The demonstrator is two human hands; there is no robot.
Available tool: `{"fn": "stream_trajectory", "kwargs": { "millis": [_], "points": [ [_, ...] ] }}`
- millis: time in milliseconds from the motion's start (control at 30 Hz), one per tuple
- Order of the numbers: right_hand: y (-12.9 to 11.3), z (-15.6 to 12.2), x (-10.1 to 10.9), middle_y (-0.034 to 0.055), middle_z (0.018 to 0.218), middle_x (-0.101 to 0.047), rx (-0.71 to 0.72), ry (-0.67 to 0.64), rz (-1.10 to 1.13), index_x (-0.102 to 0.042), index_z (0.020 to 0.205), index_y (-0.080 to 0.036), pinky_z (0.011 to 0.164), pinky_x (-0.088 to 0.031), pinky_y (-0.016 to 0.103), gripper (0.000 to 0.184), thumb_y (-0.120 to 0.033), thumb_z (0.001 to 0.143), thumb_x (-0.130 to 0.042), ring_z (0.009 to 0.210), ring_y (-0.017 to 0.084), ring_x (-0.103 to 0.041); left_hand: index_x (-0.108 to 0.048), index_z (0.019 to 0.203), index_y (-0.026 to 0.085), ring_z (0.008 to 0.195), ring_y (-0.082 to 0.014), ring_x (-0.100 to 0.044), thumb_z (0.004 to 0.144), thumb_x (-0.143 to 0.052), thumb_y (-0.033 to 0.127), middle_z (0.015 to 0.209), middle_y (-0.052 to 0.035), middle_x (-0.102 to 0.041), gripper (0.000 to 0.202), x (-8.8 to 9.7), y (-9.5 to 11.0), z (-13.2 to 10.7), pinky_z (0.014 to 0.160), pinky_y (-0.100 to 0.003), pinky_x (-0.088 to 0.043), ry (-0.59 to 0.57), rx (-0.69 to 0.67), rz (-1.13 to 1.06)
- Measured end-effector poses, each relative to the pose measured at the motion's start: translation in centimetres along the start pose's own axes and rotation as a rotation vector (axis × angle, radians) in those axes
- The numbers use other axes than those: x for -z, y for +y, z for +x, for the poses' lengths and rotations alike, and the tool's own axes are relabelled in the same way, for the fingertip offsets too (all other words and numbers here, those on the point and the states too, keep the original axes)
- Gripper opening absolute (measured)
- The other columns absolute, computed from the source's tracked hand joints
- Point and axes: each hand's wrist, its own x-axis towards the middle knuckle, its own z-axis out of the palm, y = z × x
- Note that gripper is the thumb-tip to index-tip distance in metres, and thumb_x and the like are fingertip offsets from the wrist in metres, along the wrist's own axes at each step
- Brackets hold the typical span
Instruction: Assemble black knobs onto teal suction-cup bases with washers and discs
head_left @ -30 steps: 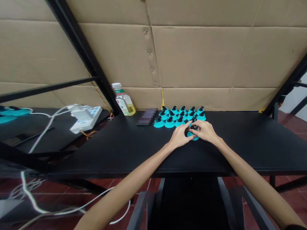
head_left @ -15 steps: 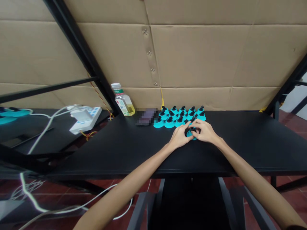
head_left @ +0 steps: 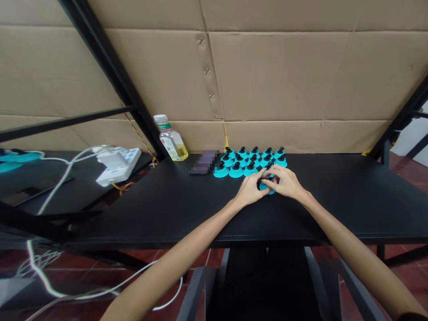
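A turquoise round-based piece (head_left: pixel 266 188) with a black top sits on the black tabletop, partly hidden by my fingers. My left hand (head_left: pixel 251 187) curls around its left side, thumb and fingers closed against it. From the right, my right hand (head_left: pixel 282 182) pinches at the black top, its thumb and fingertips nearly meeting the left ones. Just beyond my hands stand several similar turquoise pieces (head_left: pixel 236 170) with black tops, set close together in rows. One of them is partly covered by my fingers.
Left of the rows lies a dark, blurred flat object (head_left: pixel 203 162), with a bottle of yellow liquid (head_left: pixel 174 145) behind it. A white power strip (head_left: pixel 122 167) with cables is further left. Cardboard (head_left: pixel 267 80) closes off the back. A black chair (head_left: pixel 267 281) is below the table edge.
Both hands stay around the same piece, with small finger shifts at its black top; more of its turquoise base now shows. The rows have not moved; the view tilts very slightly.
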Motion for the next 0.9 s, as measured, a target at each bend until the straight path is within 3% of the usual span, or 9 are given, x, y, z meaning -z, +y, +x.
{"fn": "stream_trajectory", "kwargs": {
  "millis": [133,367,633,767,900],
  "points": [
    [0.3,0.1,0.2,0.0003,0.079,-0.065,-0.076,0.03,-0.109,-0.069,0.078,-0.021,0.058,-0.033,0.023,0.023,-0.044,0.08,-0.065,0.064,0.012,-0.054,-0.048,0.137,0.019,0.106,-0.0255,-0.065,0.075,-0.068,0.032,0.112,-0.0068,-0.071,0.067,-0.1,0.1,0.0,0.094,-0.041,-0.051,0.009,-0.006,-0.022],
    [1.5,0.2,0.2,0.0,0.075,-0.061,0.042,-0.005,0.011,-0.071,0.091,-0.019,0.06,-0.037,0.023,0.016,-0.027,0.084,-0.059,0.06,0.009,-0.052,-0.048,0.138,0.018,0.109,-0.0259,-0.064,0.074,-0.068,0.032,0.114,-0.0067,-0.07,0.068,-0.1,-0.2,0.0,0.096,-0.042,-0.05,0.003,-0.017,-0.025],
    [2.0,0.2,-0.1,0.0014,0.09,-0.066,0.009,-0.064,0.123,-0.067,0.105,-0.022,0.064,-0.041,0.024,0.03,-0.014,0.079,-0.055,0.064,0.01,-0.056,-0.049,0.136,0.019,0.117,-0.0278,-0.06,0.074,-0.067,0.032,0.123,-0.0091,-0.066,0.066,0.0,-0.1,0.0,0.101,-0.045,-0.047,-0.03,-0.055,-0.048],
    [1.7,0.3,0.0,0.002,0.093,-0.067,-0.034,-0.02,0.056,-0.067,0.104,-0.023,0.063,-0.041,0.025,0.023,-0.031,0.085,-0.059,0.063,0.01,-0.057,-0.048,0.137,0.018,0.119,-0.0276,-0.059,0.074,-0.067,0.032,0.125,-0.0092,-0.065,0.067,-0.1,-0.2,0.0,0.102,-0.043,-0.047,-0.024,-0.04,-0.049],
    [1.4,0.3,0.1,0.0006,0.084,-0.068,-0.093,0.033,-0.049,-0.069,0.09,-0.023,0.058,-0.037,0.023,0.027,-0.048,0.083,-0.062,0.061,0.011,-0.056,-0.048,0.137,0.019,0.119,-0.0285,-0.059,0.074,-0.068,0.033,0.133,-0.0109,-0.06,0.068,-0.3,-0.4,0.1,0.1,-0.044,-0.048,-0.02,0.001,-0.026]
  ]
}}
